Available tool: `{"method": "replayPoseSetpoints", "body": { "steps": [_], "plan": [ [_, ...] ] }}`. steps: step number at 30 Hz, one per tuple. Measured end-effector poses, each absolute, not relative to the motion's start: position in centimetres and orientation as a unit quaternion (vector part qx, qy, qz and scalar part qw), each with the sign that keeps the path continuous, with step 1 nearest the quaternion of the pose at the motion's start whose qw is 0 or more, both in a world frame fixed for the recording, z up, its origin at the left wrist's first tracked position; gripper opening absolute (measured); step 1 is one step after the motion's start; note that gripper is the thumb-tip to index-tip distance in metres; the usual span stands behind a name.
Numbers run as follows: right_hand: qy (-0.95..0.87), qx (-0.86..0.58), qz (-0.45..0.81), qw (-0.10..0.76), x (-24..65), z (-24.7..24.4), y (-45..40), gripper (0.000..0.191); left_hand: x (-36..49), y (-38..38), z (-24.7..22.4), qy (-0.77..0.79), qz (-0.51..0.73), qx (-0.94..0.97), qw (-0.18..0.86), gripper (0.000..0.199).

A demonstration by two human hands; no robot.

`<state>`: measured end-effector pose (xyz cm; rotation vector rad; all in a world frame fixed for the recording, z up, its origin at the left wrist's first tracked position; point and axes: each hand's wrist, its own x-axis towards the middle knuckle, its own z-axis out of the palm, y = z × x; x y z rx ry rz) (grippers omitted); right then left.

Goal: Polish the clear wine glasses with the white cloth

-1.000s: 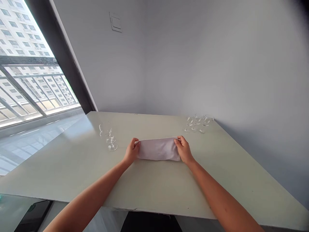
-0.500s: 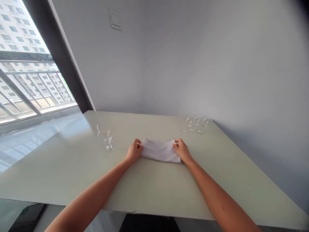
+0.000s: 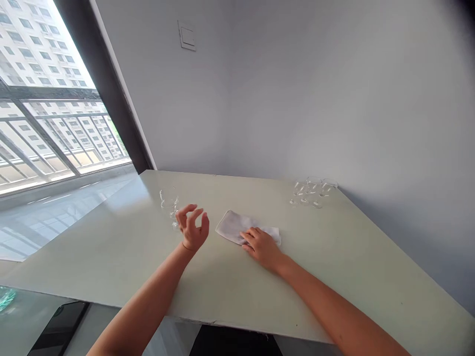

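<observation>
A folded white cloth (image 3: 232, 226) lies flat near the middle of the table. My right hand (image 3: 262, 245) rests on top of it, palm down, with fingers stretched out over its right part. My left hand (image 3: 193, 227) is raised to the left of the cloth, fingers curved and apart, holding nothing. Just beyond it stand clear stemmed glasses (image 3: 169, 203) on the table's left side, partly hidden by the hand, so I cannot tell whether the fingers touch one.
Several clear stemmed glasses (image 3: 313, 187) stand together at the table's far right, near the wall. The pale table (image 3: 122, 247) reaches to the grey wall. A dark phone-like slab (image 3: 57, 329) lies lower left, beside a window with a railing.
My left hand has let go of the cloth and moved left toward the glasses. My right hand has moved from the cloth's right edge onto its top. The view has shifted slightly.
</observation>
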<state>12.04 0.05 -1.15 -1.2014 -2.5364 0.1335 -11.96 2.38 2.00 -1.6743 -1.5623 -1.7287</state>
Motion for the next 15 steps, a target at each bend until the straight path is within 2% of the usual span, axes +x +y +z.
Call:
{"method": "replayPoseSetpoints", "body": {
  "steps": [2,4,7,11,15],
  "plan": [
    [-0.864,-0.476,0.036,0.157,12.3,-1.5,0.3,0.031,-13.6,2.6,2.8,-0.525,-0.658,-0.502,0.199,0.035],
    [-0.835,-0.528,0.036,0.148,12.9,-1.7,0.6,0.028,-15.0,2.9,3.3,-0.541,-0.700,-0.419,0.203,0.048],
    [-0.798,-0.578,0.070,0.156,14.0,-1.6,1.4,0.020,-16.3,3.7,3.3,-0.596,-0.729,-0.321,0.098,0.051],
    [-0.741,-0.597,0.213,0.220,15.7,-1.3,2.4,0.011,-16.3,4.7,1.9,-0.629,-0.735,-0.232,-0.102,0.057],
    [-0.609,-0.594,0.402,0.337,17.0,-1.3,3.1,0.012,-15.4,4.9,0.7,-0.634,-0.713,-0.260,-0.150,0.065]
  ]
}}
